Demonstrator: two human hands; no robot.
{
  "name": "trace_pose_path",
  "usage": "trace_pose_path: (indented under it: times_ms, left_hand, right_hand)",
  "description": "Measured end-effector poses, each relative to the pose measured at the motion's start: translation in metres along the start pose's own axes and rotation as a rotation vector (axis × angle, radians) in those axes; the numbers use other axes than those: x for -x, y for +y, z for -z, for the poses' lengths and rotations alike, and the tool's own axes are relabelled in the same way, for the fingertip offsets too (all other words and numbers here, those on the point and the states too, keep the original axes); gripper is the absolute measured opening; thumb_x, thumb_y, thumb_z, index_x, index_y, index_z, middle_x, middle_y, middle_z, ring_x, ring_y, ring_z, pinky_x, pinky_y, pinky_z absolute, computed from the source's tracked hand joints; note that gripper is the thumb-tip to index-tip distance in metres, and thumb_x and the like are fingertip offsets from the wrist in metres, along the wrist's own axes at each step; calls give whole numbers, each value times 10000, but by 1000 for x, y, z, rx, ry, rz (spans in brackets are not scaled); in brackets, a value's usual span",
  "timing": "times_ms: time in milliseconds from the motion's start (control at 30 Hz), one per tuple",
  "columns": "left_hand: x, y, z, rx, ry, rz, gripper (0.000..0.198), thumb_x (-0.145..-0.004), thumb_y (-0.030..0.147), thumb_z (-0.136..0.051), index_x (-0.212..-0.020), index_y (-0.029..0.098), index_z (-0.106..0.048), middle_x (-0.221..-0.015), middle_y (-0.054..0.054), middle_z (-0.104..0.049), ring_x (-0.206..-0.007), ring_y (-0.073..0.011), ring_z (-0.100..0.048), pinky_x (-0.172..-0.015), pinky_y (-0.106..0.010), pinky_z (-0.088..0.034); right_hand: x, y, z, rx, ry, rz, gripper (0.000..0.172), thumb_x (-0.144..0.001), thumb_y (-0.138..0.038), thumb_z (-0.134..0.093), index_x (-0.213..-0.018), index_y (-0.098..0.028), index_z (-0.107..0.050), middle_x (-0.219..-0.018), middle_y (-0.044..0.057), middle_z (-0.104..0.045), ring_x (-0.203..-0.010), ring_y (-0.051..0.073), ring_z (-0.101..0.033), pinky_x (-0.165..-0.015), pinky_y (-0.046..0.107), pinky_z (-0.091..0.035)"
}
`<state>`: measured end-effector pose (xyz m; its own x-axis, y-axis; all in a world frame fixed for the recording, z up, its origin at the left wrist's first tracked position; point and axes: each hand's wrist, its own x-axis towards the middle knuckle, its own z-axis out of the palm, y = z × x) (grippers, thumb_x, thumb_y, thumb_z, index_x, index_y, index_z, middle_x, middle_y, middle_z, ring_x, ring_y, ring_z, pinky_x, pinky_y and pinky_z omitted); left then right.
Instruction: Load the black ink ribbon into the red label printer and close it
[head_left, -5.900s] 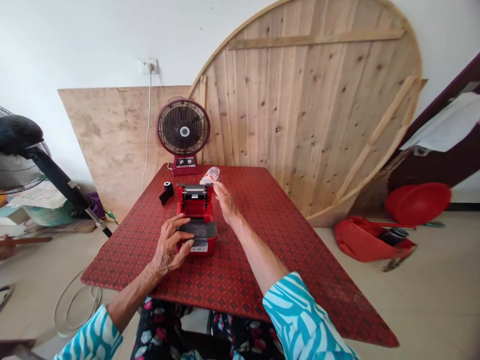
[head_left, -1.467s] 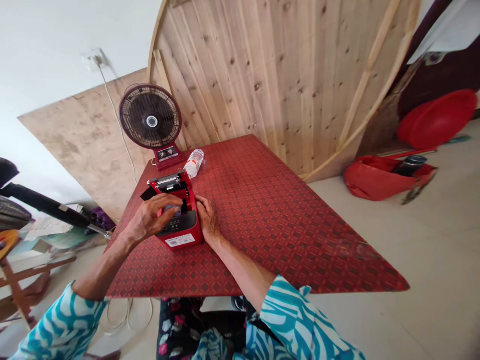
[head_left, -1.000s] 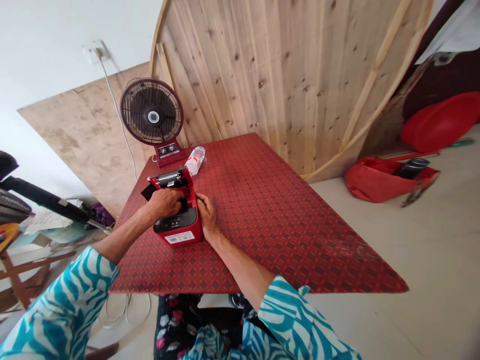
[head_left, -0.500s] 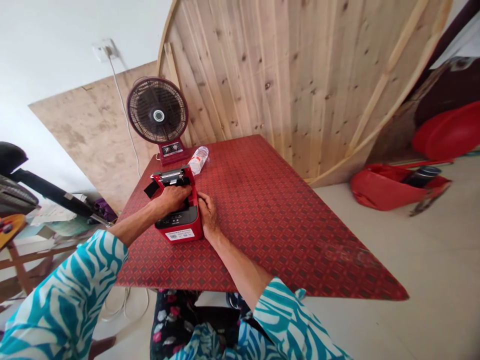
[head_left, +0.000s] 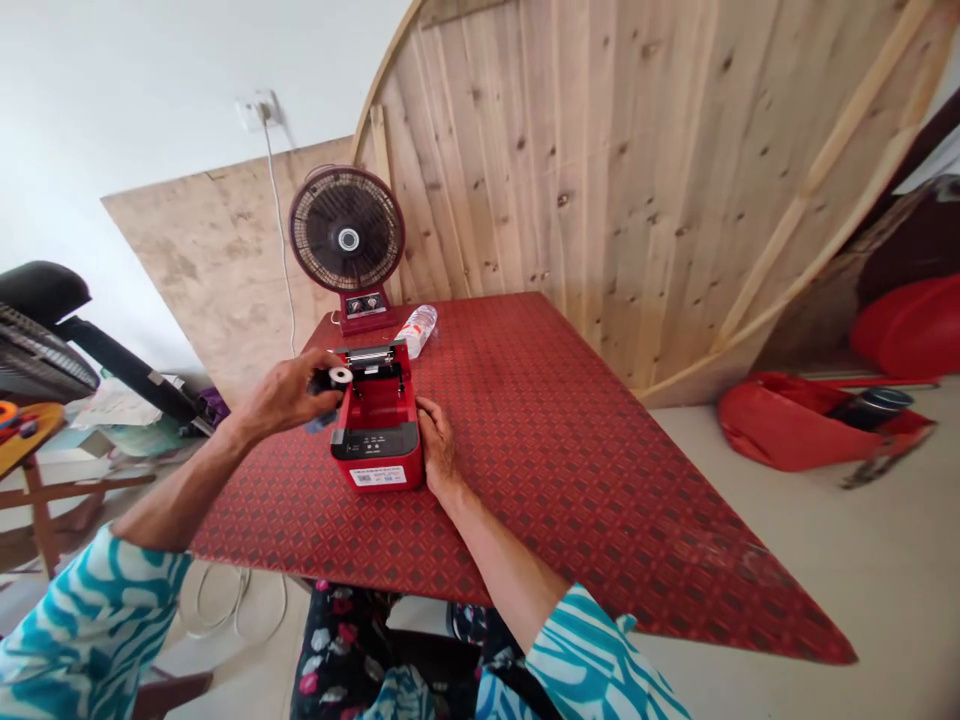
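A pinched grip over an open printer: the person's left hand (head_left: 289,398) holds a small black roll with a white core (head_left: 339,376) between thumb and fingertips, just beside the left wall of a red label printer (head_left: 379,420), its lid open and its empty compartment (head_left: 379,385) exposed. The printer stands near the far edge of a red patterned table (head_left: 570,480). A light pinch could let the roll slip and bounce across the tabletop, while a knock against the printer's rim could jar it loose. The left arm reaches in from the side, wrist raised clear of the table. The right hand (head_left: 437,447), relaxed and unclenched, rests on the tabletop against the printer's right side, forearm lying low; easing off could let the printer shift.
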<state>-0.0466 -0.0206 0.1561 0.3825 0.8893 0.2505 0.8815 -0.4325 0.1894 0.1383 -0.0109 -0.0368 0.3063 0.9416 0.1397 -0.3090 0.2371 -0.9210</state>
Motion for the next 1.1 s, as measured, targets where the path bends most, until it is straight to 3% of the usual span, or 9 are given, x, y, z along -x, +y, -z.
trace_pose_path:
  times_ms: [67,133,233,333,533,633,733,900,1100]
  left_hand:
    - [4,-27,7,51,85,173,306,-723,285,-648,-1016,201,-618,-912,-5,-716,-838,-192,-659,-764,-287,-495]
    - [3,-57,2,105,83,309,280,-674,257,-650,-944,189,-612,-836,-3,-708,-776,-188,-649,-697,-279,-485]
    - [-4,-95,-22,243,41,411,227,-639,233,-633,-858,187,-595,-746,7,-691,-714,-181,-634,-630,-269,-467]
    - [-13,-116,-53,311,29,460,212,-608,247,-662,-796,198,-576,-698,23,-669,-702,-184,-626,-620,-269,-452]
    - [-13,-124,-94,296,-16,458,260,-619,333,-693,-817,203,-585,-802,19,-698,-806,-196,-653,-689,-265,-473]
    - [-9,-123,-94,194,-50,435,298,-645,351,-697,-895,207,-621,-906,-4,-719,-886,-216,-659,-763,-290,-488]
    - [-15,-123,-81,172,-2,400,435,-686,431,-707,-1051,201,-647,-1091,-59,-719,-1032,-255,-651,-873,-321,-486]
    - [-51,-129,-69,168,19,419,430,-826,434,-585,-1153,165,-655,-1142,-90,-717,-1081,-261,-654,-890,-294,-488]
    - [-94,-136,-100,81,-34,364,593,-709,353,-702,-1267,196,-579,-1297,-110,-636,-1217,-296,-572,-960,-328,-460]
  right_hand:
    - [1,-2,1,-10,6,-13,338,-790,-425,-558,-1036,-235,-690,-1095,34,-695,-1080,214,-584,-976,374,-437]
    - [2,-2,2,-18,14,-31,357,-789,-438,-560,-1051,-232,-687,-1067,35,-708,-1056,216,-593,-933,369,-456]
    - [1,0,4,-11,29,-48,393,-786,-459,-565,-1081,-226,-679,-1012,37,-725,-1008,220,-614,-875,364,-475]
    - [0,3,6,8,35,-52,415,-777,-473,-573,-1086,-215,-676,-993,42,-732,-974,219,-628,-832,351,-480]
    - [1,-1,6,-6,38,-115,410,-749,-475,-592,-1061,-219,-669,-1025,39,-723,-957,212,-626,-805,335,-471]
    - [2,-6,4,-31,41,-146,416,-727,-483,-607,-1041,-216,-665,-1024,39,-717,-933,208,-625,-796,333,-467]
    - [3,-9,3,-37,50,-169,425,-714,-490,-619,-1036,-215,-663,-1017,40,-719,-907,206,-631,-780,329,-472]
    - [3,-5,7,1,57,-154,435,-735,-501,-602,-1062,-219,-661,-1043,46,-725,-940,217,-641,-778,334,-485]
    - [4,-2,12,96,27,-83,413,-798,-506,-557,-1093,-240,-671,-1046,44,-741,-1036,237,-648,-826,352,-506]
